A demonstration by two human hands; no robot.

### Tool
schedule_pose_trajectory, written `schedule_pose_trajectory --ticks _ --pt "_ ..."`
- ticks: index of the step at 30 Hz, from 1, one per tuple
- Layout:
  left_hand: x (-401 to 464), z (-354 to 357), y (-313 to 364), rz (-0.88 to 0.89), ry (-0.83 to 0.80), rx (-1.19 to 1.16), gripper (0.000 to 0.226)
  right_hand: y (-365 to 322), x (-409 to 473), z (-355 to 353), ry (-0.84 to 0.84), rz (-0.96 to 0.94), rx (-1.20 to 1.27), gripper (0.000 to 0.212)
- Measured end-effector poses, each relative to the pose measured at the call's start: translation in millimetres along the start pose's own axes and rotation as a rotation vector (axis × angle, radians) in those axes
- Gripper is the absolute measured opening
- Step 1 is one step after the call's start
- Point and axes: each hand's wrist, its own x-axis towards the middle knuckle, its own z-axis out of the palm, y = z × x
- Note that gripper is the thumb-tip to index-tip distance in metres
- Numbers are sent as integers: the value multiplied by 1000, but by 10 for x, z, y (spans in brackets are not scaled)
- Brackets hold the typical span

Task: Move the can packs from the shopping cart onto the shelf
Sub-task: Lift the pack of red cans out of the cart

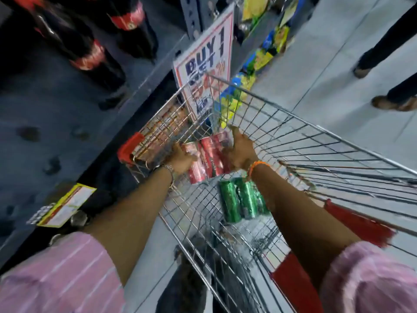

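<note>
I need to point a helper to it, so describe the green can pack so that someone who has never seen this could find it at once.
Start at the wire cart beside the shelf. On its floor lie two can packs; both hands grip the red pack at the far end. The green pack lies nearer the person, under the right forearm, untouched, and is the only green one.

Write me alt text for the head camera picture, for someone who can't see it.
Seen from above, a person's left hand and right hand grip opposite ends of a red can pack inside a wire shopping cart. A green can pack lies nearer in the cart, beside a shelf of dark cola bottles.
</note>
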Motion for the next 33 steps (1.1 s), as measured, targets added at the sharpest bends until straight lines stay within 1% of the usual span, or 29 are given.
schedule_pose_trajectory --ticks 1,2,3,4,6,9,11,14,17,19,23,28,30,33 --pt "147 16 -88 -8 -28 -23 143 56 83 54 -17 -7 18 85" --pt "18 27 12 -35 -78 -22 140 59 119 63 -62 -17 54 82" --pt "-177 29 114 -37 -111 -5 130 68 129 79 -94 -13 106 79" --pt "-552 18 363 -48 -110 18 121 60 117 75 -109 3 150 74" --pt "-722 24 466 -46 -111 41 110 75 136 95 -104 0 210 69" --pt "-702 -9 525 -75 -133 65 103 97 173 84 -135 -37 196 70" --pt "-694 -41 600 -66 -137 147 96 96 215 77 -142 -47 164 68" --pt "-737 -70 688 -36 -121 247 82 99 209 38 -132 -13 143 66" --pt "-931 -120 813 -18 -153 261 77 101 105 -60 -120 -22 150 56" --pt "-1121 -149 913 15 -151 214 72 36 -30 -179 -91 -19 170 54" --pt "-1712 -244 1071 168 -89 114 68 -215 -434 -447 11 -27 203 55" --pt "-2470 -497 1152 327 -27 -42 67 -656 -1087 -824 86 -184 142 56" --pt "-2757 -602 1118 353 -5 -85 69 -832 -1308 -944 101 -254 155 57" --pt "-3198 -757 969 433 137 -128 72 -1108 -1699 -1067 106 -347 213 56"
